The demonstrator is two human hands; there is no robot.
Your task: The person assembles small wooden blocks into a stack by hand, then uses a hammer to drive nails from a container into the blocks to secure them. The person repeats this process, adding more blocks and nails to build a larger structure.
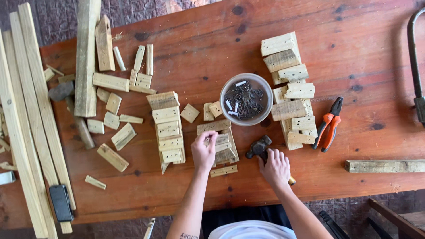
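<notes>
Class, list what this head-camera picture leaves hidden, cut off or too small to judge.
- Hammer handle: covered by the right hand.
- Wooden block under the left hand: the fingers hide the contact, so the grip is unclear.
- Nails in the clear bowl: too small to count.
- Metal tool: cut off by the right edge.

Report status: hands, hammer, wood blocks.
Left hand pinching a wood block on the pile. Right hand gripping the hammer. Bowl of nails just beyond.

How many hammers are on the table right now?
2: one hammer under the right hand near the nail bowl; another hammer by the long planks at the left edge.
</notes>
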